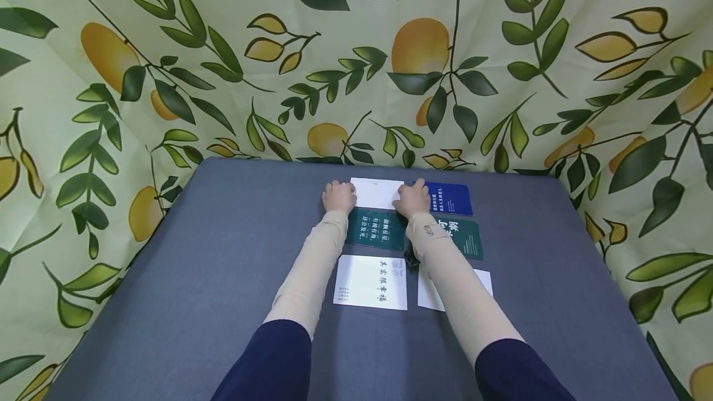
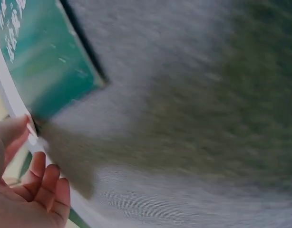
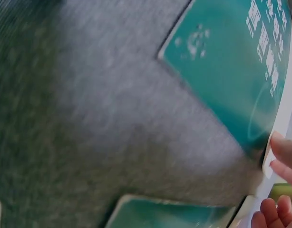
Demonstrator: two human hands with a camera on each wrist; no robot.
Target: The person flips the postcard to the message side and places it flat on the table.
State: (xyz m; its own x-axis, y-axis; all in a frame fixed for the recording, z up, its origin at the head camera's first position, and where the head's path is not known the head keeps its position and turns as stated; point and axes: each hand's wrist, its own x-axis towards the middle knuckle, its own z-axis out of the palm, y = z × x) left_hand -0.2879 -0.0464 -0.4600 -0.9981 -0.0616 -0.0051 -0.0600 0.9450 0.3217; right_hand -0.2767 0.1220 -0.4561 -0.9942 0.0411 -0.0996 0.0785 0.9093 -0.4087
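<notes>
two hands at the far edge of the desk (image 1: 223, 277), both on one white card (image 1: 376, 193) — left hand (image 1: 338, 197) grips its left end, right hand (image 1: 413, 198) its right end, fingers curled round the edges. card lies flat in the back row, between the hands. just right of it, touching the right hand, a blue card (image 1: 450, 198). next row nearer: green card (image 1: 375, 229) between the forearms, second green card (image 1: 465, 237) partly under the right forearm. nearest row — white card with dark characters (image 1: 371, 281), another white one (image 1: 483, 280) mostly hidden by the right arm. wrist views blurred.
</notes>
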